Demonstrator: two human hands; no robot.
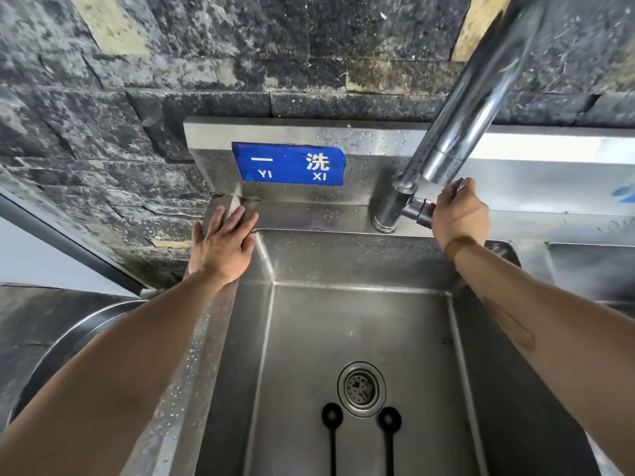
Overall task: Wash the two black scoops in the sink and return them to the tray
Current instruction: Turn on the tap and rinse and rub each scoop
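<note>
Two black scoops lie side by side on the floor of the steel sink [360, 324], near the bottom edge of the view: the left scoop [332, 427] and the right scoop [389, 431], their round ends up by the drain [361, 388], their handles running out of frame. My left hand [223, 243] rests flat, fingers straight, on the sink's back left corner. My right hand [458, 214] grips the tap handle at the base of the chrome tap [457, 128]. No water is seen running. The tray is not in view.
A blue sign [288, 163] with white characters is stuck on the steel backsplash. Behind it is a dark stone wall [137, 97]. The rim of a round steel vessel [68, 341] shows at the lower left. A second basin lies to the right.
</note>
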